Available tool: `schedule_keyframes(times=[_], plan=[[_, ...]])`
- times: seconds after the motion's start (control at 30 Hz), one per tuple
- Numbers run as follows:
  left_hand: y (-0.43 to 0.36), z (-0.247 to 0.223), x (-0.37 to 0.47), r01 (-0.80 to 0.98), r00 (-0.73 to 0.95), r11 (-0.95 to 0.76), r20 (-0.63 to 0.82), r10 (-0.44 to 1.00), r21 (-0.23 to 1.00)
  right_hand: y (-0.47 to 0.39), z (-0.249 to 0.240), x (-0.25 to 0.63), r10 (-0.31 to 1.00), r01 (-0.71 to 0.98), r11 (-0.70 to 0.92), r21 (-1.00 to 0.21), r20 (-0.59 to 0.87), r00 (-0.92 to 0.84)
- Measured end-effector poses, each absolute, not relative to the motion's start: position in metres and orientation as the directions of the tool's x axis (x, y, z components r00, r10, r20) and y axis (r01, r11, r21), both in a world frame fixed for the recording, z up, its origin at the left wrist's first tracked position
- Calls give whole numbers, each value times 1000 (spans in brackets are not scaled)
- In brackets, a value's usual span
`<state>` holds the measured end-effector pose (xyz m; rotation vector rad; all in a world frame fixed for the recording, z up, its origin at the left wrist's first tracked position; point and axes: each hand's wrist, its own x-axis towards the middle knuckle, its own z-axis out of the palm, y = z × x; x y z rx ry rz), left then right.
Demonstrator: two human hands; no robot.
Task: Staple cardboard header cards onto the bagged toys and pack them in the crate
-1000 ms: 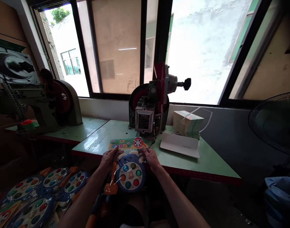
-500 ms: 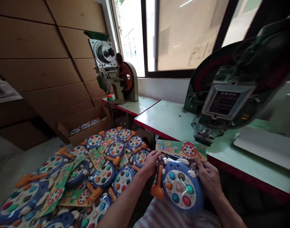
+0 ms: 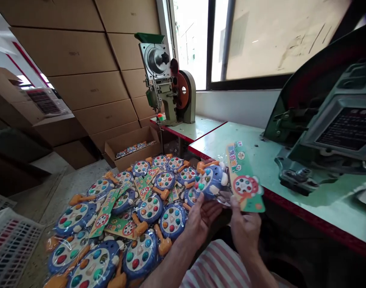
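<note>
I hold one bagged toy (image 3: 211,181) in front of me: a blue round game with coloured dots and an orange hammer, sealed in clear plastic. My left hand (image 3: 202,218) cups the underside of the bag. My right hand (image 3: 244,228) pinches the bag just below its green header card (image 3: 244,182), which stands tilted upward. The toy hangs above the edge of a heap of several identical bagged toys (image 3: 131,212) on the floor to my left.
A green table with a red edge (image 3: 291,200) runs along my right, carrying a dark green press machine (image 3: 329,120). A second machine (image 3: 167,88) stands on another table farther back. An open cardboard box (image 3: 131,146) with toys, stacked cartons (image 3: 81,68) and a white crate (image 3: 9,244) lie left.
My view has swung left from the table to the floor heap. The toy has come off the table under the machine, turned on its side and moved left over the heap.
</note>
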<state>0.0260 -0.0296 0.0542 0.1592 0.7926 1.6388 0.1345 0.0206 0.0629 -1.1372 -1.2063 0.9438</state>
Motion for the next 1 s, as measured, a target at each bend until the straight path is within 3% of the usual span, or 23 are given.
schedule_keyframes(times=[0.1, 0.27, 0.47, 0.63, 0.8, 1.0], plan=[[-15, 52, 8, -855, -347, -133, -363, 865, 501, -6, 47, 113, 983, -4, 180, -984, 179, 29], [-27, 48, -14, -852, -399, -176, -393, 829, 493, -29, 32, 98, 994, -73, 106, -992, 107, -14], [-73, 53, -78, -686, -689, -348, -418, 591, 639, -30, 30, 97, 947, -158, -92, -983, -37, -320], [-142, 71, -139, -574, -752, -272, -366, 549, 772, -32, 21, 78, 860, -217, -240, -946, -103, -500], [-218, 104, -180, -299, -763, 42, -266, 589, 953, -61, 19, 19, 717, -209, -315, -926, -88, -691], [-335, 110, -248, -162, -931, 126, -194, 308, 979, -105, 0, -33, 440, -128, -333, -934, -34, -897]])
